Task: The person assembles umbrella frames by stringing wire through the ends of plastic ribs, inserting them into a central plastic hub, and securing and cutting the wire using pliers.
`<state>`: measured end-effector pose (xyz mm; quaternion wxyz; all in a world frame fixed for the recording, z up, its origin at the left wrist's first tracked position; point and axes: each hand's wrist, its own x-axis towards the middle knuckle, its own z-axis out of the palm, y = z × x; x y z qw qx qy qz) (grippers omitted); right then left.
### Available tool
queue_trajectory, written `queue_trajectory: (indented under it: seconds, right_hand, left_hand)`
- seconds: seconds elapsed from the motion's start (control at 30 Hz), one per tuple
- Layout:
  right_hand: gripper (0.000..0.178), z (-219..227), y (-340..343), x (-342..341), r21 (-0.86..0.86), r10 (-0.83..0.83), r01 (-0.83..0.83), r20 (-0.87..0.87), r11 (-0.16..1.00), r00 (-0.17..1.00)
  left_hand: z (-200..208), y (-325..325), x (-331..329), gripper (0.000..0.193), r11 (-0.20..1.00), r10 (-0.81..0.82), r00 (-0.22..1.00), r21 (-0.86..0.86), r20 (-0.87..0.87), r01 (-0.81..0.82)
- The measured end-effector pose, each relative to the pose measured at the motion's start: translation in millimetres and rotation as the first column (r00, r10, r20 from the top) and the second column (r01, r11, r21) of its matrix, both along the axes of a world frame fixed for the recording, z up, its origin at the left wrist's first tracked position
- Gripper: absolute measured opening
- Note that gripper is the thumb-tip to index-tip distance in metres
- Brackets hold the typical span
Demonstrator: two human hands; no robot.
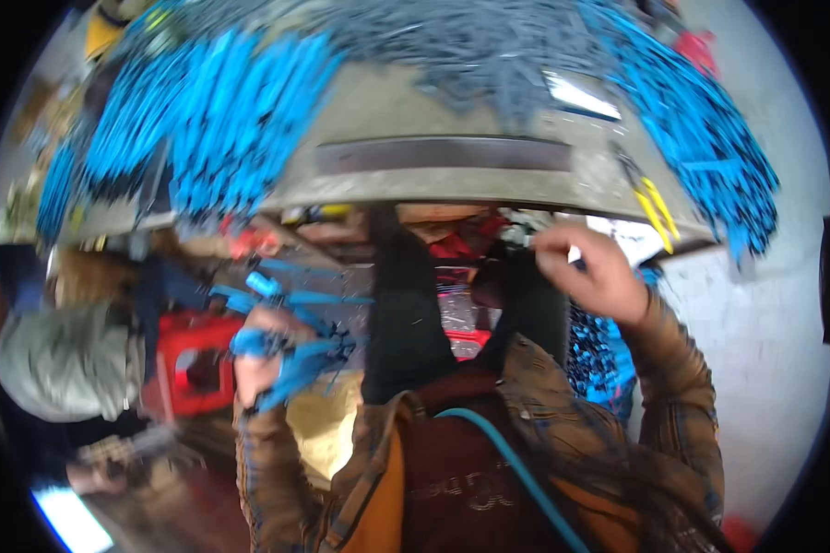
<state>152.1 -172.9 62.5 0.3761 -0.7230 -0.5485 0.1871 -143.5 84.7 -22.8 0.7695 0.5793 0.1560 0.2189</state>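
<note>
My left hand (260,355) is closed around a bunch of thin blue strips (300,367), left of my legs; their ends stick out on both sides of the fist. Motion blur hides whether they are cables or ties. On the right, my right hand (604,276) hovers just below the workbench edge, thumb and fingers loosely curved and apart, with nothing visible between them. Nearest to it on the bench lie pliers with yellow handles (653,205). Below the right hand, more blue strips with dark ends (599,355) are gathered beside my leg.
The workbench (397,101) carries blue strip piles at left (249,111) and right (701,138), a grey heap (470,41) at the back, and a long dark bar (443,154) near its front edge. A red plastic stool or crate (196,364) stands left, beside another person (65,364).
</note>
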Motion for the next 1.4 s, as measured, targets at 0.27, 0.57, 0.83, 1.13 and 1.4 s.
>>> queue_trajectory:
  seconds: [0.27, 0.57, 0.83, 1.13, 1.4]
  right_hand:
    - [0.032, -51, -149, 142, 0.028, -0.332, 0.546, 0.820, 0.838, 0.467]
    - [0.023, -58, -141, 144, -0.092, -0.431, 0.561, 0.543, 0.823, 0.721]
    - [0.035, -73, 52, -9, -0.111, 0.373, -0.359, 0.146, 0.927, 0.916]
    - [0.037, 4, 22, 2, 0.080, 0.152, -0.258, 0.627, 0.963, 0.764]
    - [0.042, 23, -49, -9, -0.116, 0.212, -0.177, 0.545, 0.977, 0.811]
  left_hand:
    - [60, -71, 108, 0.020, 0.699, -0.403, 0.913, 0.666, 0.066, 0.260]
    - [67, -72, 94, 0.016, 0.723, -0.392, 0.920, 0.618, 0.001, 0.307]
    - [66, -93, 79, 0.013, 0.710, -0.475, 0.880, 0.583, -0.020, 0.396]
    - [62, -98, 68, 0.018, 0.806, -0.242, 0.955, 0.512, -0.170, 0.296]
    - [63, -106, 86, 0.017, 0.834, -0.188, 0.960, 0.483, -0.207, 0.267]
